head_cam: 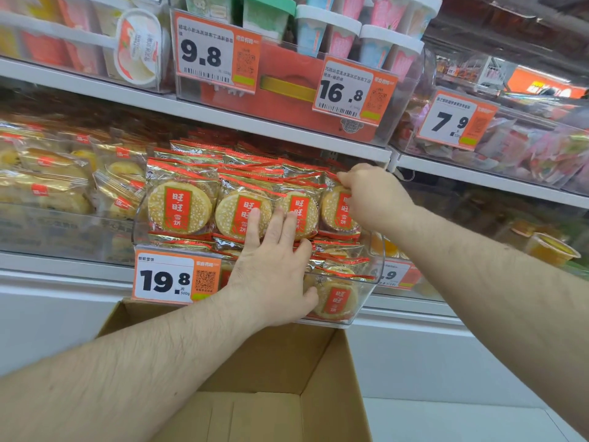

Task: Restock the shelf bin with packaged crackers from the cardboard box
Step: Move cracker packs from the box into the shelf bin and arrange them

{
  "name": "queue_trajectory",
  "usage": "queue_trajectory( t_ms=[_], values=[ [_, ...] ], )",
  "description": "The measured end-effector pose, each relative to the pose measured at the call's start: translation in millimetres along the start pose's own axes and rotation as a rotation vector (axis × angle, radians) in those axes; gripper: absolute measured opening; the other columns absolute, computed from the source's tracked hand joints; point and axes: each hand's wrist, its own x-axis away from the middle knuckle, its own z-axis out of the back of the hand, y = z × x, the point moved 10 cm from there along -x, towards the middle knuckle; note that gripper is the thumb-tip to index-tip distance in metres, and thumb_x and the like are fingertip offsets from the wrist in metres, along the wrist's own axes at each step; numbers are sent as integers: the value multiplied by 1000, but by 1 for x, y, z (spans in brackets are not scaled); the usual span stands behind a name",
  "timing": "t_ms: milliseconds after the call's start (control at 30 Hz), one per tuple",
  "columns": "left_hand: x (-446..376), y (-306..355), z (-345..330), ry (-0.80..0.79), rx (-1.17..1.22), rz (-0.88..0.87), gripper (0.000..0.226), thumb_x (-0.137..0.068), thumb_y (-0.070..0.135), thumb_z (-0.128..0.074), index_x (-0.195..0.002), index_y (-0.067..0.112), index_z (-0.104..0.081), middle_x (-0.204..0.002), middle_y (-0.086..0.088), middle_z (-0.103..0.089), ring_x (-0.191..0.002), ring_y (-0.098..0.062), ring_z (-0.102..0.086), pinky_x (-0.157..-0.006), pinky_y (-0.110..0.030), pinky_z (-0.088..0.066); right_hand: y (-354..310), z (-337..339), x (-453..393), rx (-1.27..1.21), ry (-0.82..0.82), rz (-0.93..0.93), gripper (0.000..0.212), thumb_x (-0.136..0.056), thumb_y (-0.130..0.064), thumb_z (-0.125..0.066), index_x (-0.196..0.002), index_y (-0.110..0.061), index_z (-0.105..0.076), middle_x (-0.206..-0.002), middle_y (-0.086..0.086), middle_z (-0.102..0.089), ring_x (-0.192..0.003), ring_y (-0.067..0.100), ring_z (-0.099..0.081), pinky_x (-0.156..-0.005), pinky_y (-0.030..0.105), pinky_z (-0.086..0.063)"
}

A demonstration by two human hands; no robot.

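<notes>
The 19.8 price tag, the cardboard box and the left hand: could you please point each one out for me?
19.8 price tag (165, 277): head view, on its white number panel.
cardboard box (328, 387): head view, on its inner right wall.
left hand (271, 272): head view, on its back.

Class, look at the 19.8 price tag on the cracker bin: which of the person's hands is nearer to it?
Left. The left hand lies flat against the crackers just right of the 19.8 price tag. The right hand is higher and farther right, at the rightmost packet.

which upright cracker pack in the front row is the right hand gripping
The rightmost cracker pack; the right hand pinches its top edge, while the left hand presses flat on the middle ones.
</notes>
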Motion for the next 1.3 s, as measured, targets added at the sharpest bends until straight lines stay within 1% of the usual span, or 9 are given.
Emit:
queue_trajectory(
  t_ms=[167,400,633,733,867,967,1067,1167,1300],
  values=[
    [-1,1,0,4,2,2,75,-87,65,-29,-149,23,-28,-162,-18,2,-148,-37,12,-110,-66,16,-19,-6,9,110,94,158,51,-77,8,-53,-125,-9,-59,-113,8,-63,-100,31,-62,-77,41,-56],
    [0,0,1,-7,-12,8,80,-87,66,-28,-153,22,-18,-162,-16,4,-148,-36,14,-109,-65,20,-4,-14,14,-82,-3,61,70,-89,1,-54,-152,-16,-29,-155,4,-36,-140,22,-38,-113,33,-36],
    [6,1,13,38,-7,-6,84,-87,64,-28,-155,19,-9,-164,-8,3,-148,-31,17,-111,-61,20,-8,7,45,-153,1,36,69,-92,-9,-58,-153,-16,-27,-160,2,-25,-146,18,-26,-115,28,-25],
    [23,1,31,148,59,-46,78,-79,58,-44,-143,14,-44,-153,-12,-36,-146,-33,-21,-116,-55,-7,-31,29,71,-267,216,124,46,-86,-13,-63,-132,-11,-57,-134,7,-58,-125,24,-52,-102,34,-42],
    [73,3,46,368,196,-222,48,-67,40,-61,-103,7,-63,-111,-12,-62,-101,-35,-54,-85,-46,-40,-81,41,128,-534,473,272,10,-75,-9,-62,-82,-9,-68,-77,3,-65,-74,21,-60,-65,31,-49],
    [109,-12,20,197,291,-313,33,-71,35,-55,-91,9,-58,-88,-8,-60,-78,-31,-56,-67,-39,-45,-125,7,149,-735,363,290,7,-70,-6,-61,-73,-10,-66,-68,-4,-56,-65,12,-51,-63,22,-41],
    [139,-36,-47,-312,330,-246,27,-82,35,-51,-104,20,-54,-97,0,-61,-91,-25,-61,-74,-32,-47,-172,-56,160,-848,134,256,10,-71,-9,-58,-74,-13,-67,-70,-8,-57,-67,10,-50,-66,23,-43],
    [173,-64,-118,-717,312,-110,28,-86,30,-52,-114,28,-56,-110,6,-62,-106,-19,-59,-84,-30,-49,-229,-156,179,-864,-285,157,15,-76,-8,-56,-72,-20,-64,-71,-7,-57,-72,17,-55,-69,27,-47],
    [208,-78,-167,-909,425,43,33,-88,28,-52,-120,27,-57,-114,7,-64,-109,-17,-59,-91,-32,-49,-301,-295,241,-796,-869,-18,16,-81,-10,-54,-78,-24,-61,-91,4,-69,-94,29,-65,-73,27,-50]
  ],
)
